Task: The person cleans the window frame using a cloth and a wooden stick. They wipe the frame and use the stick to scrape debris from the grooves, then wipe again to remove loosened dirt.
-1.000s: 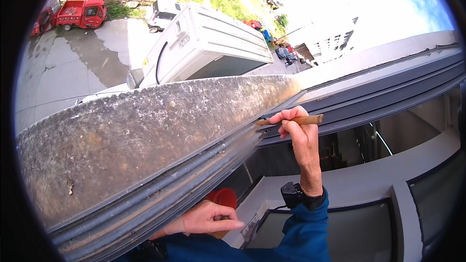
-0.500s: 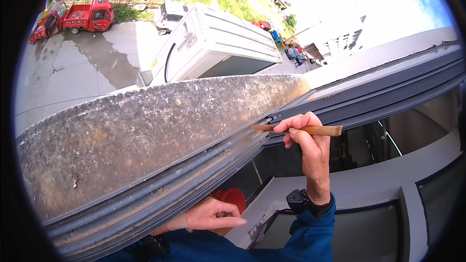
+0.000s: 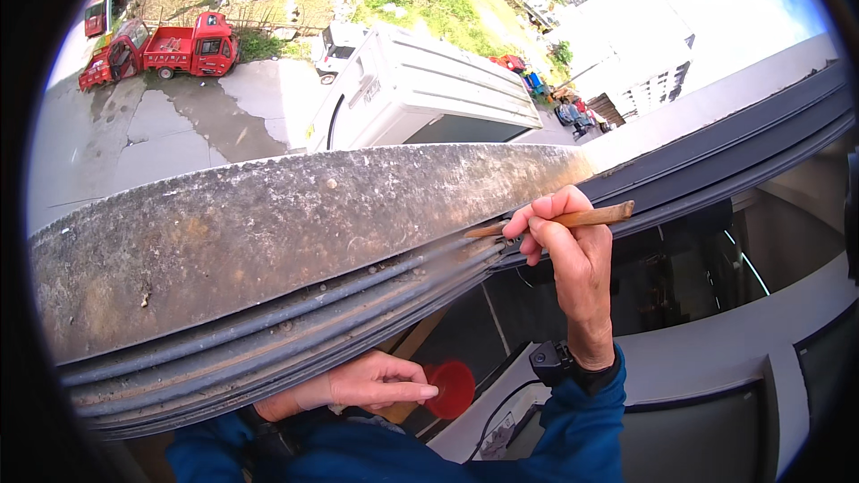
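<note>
My right hand (image 3: 573, 255) is closed round a brown wooden stick (image 3: 601, 215), pinched between thumb and fingers. The stick lies nearly level, its thin end pointing left to the grey metal window track (image 3: 358, 304), close to where the dark sliding frame (image 3: 716, 152) begins. Whether the tip touches the track I cannot tell. My left hand (image 3: 380, 382) is below the track's near edge, fingers loosely stretched to the right, with nothing visible in it. Beside its fingertips in the picture appears a red round container (image 3: 450, 389), seemingly lower down. Dirt shows along the track grooves.
Beyond the track runs a stained concrete ledge (image 3: 233, 224), with a drop to the yard behind it. Outside stand a white box truck (image 3: 429, 80) and a red three-wheeled cargo truck (image 3: 192, 46). A pale indoor ledge (image 3: 698, 340) lies at the right.
The whole view has shifted, so the outdoor scene sits further right and lower. My left hand has moved slightly left, showing more of the red container. My right hand keeps its stick near the same track spot.
</note>
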Demonstrator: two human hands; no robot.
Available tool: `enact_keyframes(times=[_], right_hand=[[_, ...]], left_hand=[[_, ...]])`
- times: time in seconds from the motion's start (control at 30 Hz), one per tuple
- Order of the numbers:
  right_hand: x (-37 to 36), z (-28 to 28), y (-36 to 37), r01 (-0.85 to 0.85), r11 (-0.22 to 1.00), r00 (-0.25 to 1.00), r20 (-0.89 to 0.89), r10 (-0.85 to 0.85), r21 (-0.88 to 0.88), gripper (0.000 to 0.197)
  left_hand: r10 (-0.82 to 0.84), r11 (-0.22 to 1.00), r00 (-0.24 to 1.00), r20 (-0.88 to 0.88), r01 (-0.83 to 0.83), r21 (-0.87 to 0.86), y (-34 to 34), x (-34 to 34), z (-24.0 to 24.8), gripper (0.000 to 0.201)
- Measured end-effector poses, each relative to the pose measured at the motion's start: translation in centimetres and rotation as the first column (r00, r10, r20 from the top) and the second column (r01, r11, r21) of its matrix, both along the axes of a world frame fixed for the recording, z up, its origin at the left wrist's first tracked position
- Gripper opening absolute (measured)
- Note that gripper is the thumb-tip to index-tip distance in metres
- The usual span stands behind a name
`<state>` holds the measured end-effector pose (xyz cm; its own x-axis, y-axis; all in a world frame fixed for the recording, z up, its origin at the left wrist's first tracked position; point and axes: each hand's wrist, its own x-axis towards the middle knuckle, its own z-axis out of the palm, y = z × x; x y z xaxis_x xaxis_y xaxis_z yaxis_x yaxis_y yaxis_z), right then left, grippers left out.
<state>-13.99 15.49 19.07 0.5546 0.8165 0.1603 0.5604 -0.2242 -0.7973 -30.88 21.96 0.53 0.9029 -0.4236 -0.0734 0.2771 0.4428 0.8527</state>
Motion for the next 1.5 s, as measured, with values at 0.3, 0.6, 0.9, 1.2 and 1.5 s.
enact_keyframes(times=[0.3,0.6,0.9,1.2,1.5], right_hand=[[3.1,-3.5,0.3,-0.002,1.000,0.942,0.336,0.012,-0.031,0.012],[4.2,-3.1,0.8,0.057,0.998,0.941,0.335,-0.052,-0.005,0.010],[-0.9,-2.6,-1.8,-0.246,0.956,0.932,-0.233,0.279,0.161,0.006],[3.7,-2.9,-0.5,0.108,0.985,0.952,-0.299,-0.064,0.136,0.005],[5.4,-4.3,-1.0,0.072,0.964,0.882,-0.467,0.059,0.257,0.007]], left_hand=[[0.091,0.978,0.994,0.062,-0.101,0.182,0.2,-1.4,2.8,0.027],[0.084,0.961,0.981,0.172,-0.125,0.245,-0.7,1.0,1.8,0.031],[0.082,0.972,0.970,0.230,-0.129,0.195,-0.7,0.6,2.4,0.040],[0.135,0.966,0.943,0.305,-0.193,0.170,-0.8,0.6,1.9,0.036],[0.145,0.974,0.951,0.274,-0.187,0.132,-0.9,0.7,1.9,0.039]])
